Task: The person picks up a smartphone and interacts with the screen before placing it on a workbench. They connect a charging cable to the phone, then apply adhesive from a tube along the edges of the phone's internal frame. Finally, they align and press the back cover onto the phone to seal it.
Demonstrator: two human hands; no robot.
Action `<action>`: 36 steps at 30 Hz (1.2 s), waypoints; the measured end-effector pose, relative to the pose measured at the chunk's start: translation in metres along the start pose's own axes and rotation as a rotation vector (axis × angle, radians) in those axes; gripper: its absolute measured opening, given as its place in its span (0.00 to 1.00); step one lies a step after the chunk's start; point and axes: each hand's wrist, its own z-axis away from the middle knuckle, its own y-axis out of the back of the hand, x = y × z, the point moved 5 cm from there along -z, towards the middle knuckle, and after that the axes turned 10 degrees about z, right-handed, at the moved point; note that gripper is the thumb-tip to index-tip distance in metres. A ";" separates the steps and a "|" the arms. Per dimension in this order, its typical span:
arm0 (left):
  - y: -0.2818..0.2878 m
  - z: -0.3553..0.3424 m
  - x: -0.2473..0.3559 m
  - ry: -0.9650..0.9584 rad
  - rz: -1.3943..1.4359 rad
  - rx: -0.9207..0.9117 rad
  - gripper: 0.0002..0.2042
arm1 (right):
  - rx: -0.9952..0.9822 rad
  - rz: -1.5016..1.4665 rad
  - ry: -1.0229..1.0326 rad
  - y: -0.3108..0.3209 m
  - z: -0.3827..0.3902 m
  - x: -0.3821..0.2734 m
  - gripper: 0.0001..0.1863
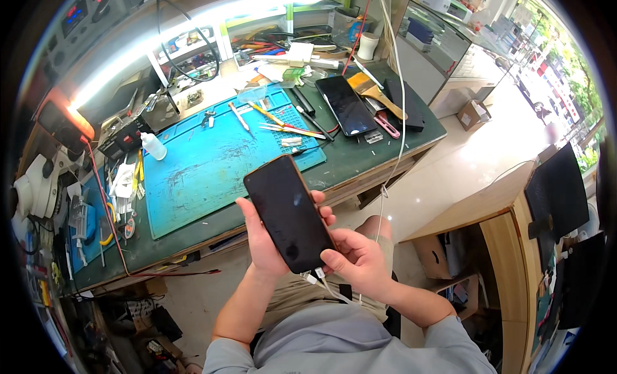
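Observation:
A black smartphone [287, 210] with an orange-brown edge lies tilted across my left hand [265, 241], above my lap and in front of the bench. The left fingers wrap behind it and show at its right side, with the thumb along the left edge. My right hand [355, 260] is closed at the phone's lower right corner, its thumb by the bottom edge. A white charging cable [319, 272] meets the bottom edge next to that thumb and hangs toward my lap. The phone's screen is dark. Part of the right fingers is hidden behind the phone.
A blue repair mat [205, 175] covers much of the green bench, with tweezers [292, 130] and a white bottle [153, 146] on it. Another dark phone [346, 105] and a brush [376, 95] lie at the back right. A white cord [402, 117] hangs past the bench's right end.

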 end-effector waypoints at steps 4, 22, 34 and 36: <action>-0.005 0.001 0.007 -0.045 0.101 -0.001 0.49 | -0.050 0.023 0.011 -0.005 -0.006 0.004 0.18; -0.013 0.006 0.116 -0.147 -0.186 0.146 0.45 | 0.010 0.203 0.025 0.004 -0.024 0.037 0.19; -0.003 0.005 0.116 -0.070 -0.138 0.068 0.48 | -0.007 1.156 0.987 -0.046 -0.079 -0.044 0.27; -0.001 0.006 0.118 -0.051 -0.153 0.032 0.48 | -0.049 1.159 1.032 -0.048 -0.089 -0.042 0.27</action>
